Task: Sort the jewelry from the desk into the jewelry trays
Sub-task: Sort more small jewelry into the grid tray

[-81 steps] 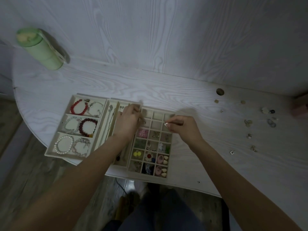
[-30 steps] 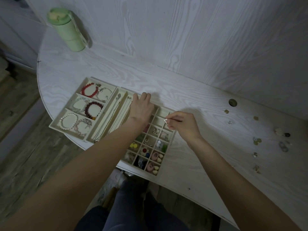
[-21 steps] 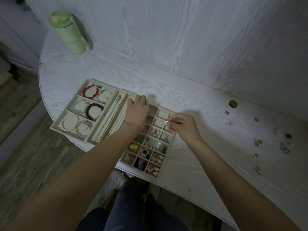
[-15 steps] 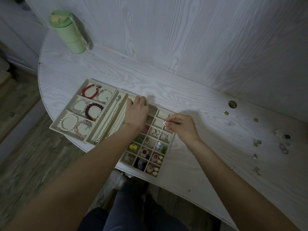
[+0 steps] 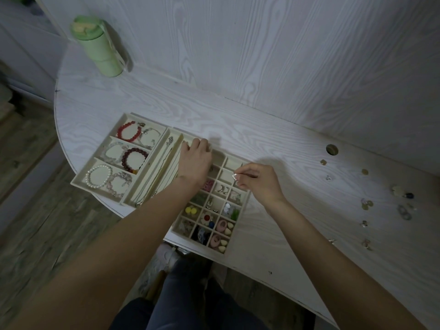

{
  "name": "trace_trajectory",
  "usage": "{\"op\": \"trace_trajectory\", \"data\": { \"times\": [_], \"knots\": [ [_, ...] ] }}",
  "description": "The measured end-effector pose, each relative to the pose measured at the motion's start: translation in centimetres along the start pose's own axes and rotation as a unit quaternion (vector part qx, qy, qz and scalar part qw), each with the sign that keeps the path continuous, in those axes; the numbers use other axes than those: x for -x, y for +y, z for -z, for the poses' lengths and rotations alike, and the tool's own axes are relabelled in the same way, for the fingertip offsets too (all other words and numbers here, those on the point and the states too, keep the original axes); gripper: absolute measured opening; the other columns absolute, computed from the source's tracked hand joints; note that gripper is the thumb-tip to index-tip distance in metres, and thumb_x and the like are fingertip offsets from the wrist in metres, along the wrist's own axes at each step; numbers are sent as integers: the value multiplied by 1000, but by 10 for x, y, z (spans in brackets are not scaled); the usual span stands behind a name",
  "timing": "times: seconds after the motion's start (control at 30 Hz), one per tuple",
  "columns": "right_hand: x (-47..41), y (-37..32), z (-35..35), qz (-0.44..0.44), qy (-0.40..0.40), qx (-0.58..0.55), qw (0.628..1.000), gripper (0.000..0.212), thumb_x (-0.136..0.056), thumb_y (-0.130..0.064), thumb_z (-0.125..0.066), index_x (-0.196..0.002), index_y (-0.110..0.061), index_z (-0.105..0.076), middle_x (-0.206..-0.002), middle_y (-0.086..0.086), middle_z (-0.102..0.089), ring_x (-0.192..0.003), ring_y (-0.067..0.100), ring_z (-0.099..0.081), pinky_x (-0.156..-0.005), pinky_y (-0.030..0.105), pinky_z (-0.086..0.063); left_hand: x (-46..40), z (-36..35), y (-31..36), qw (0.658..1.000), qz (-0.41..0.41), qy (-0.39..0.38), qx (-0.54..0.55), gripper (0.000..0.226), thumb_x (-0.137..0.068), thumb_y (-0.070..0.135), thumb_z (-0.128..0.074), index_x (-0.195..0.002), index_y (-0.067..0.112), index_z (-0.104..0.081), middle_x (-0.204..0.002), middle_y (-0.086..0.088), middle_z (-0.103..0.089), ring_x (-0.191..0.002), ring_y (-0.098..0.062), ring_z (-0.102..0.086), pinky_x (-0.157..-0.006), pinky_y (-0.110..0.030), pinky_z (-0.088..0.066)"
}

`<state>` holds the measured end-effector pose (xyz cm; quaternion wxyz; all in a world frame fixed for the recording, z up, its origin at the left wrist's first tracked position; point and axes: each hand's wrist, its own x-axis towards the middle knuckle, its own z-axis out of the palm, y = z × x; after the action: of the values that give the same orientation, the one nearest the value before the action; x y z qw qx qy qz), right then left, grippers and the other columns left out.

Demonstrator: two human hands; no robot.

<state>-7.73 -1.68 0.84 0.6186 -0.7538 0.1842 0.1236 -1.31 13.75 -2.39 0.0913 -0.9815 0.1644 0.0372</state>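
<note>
In the head view, the right hand [image 5: 258,184] is pinching a tiny silvery earring [image 5: 234,176] above the compartment tray [image 5: 240,219]. It looks light and slippery, best pinched by its edges. The left hand [image 5: 195,163], fingers curled, is resting on the tray's far compartments; whether it is holding anything I cannot tell.

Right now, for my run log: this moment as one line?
left hand: rests on grid tray | right hand: pinches small piece above it
</note>
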Motion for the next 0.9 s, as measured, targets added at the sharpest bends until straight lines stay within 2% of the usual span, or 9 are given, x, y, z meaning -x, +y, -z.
{"op": "trace_trajectory", "data": {
  "times": [0.37, 0.5, 0.67, 0.77, 0.9],
  "knots": [
    [1, 2, -1, -2, 3, -5, 1000, 18, -82, 2, -67, -78, -15, -71, -89, 6, -70, -79, 13, -67, -68, 18, -53, -6, 14, 5, 998, -20, -45, -41, 19, -81, 14, -65, -100, 14, -66, -121, -5, -44, -116, -24, -39, -93, -38, -34],
    [0, 2, -1, 0, 5, -5, 1000, 19, -83, 2, -67, -78, -16, -71, -87, 5, -70, -75, 13, -67, -67, 18, -52, -5, 18, 4, 998, -22, -50, -34, 22, -78, 11, -66, -100, 14, -65, -121, -5, -44, -115, -23, -39, -93, -37, -34],
    [-3, 3, -5, -1, 14, 7, 1000, 17, -82, -2, -70, -77, -18, -70, -88, 7, -71, -70, 14, -67, -67, 20, -53, 1, 20, -3, 999, -15, -29, 10, 25, -80, 15, -68, -105, 17, -64, -119, -3, -48, -117, -23, -40, -99, -41, -32],
    [-8, 5, -10, -3, 31, 29, 999, 15, -81, -4, -72, -77, -18, -70, -90, 8, -71, -69, 17, -67, -70, 24, -54, 10, 23, -16, 997, -7, -14, 78, 21, -85, 21, -65, -106, 21, -66, -121, -1, -50, -119, -23, -39, -102, -41, -30],
    [-15, -1, -20, 29, 32, 69, 997, 12, -82, -5, -71, -76, -15, -69, -80, -3, -68, -68, 6, -62, -70, 20, -52, 20, 27, -36, 990, -26, -52, 132, 30, -89, 23, -58, -118, 27, -64, -131, -2, -46, -132, -25, -29, -105, -40, -25]
  ]
}}
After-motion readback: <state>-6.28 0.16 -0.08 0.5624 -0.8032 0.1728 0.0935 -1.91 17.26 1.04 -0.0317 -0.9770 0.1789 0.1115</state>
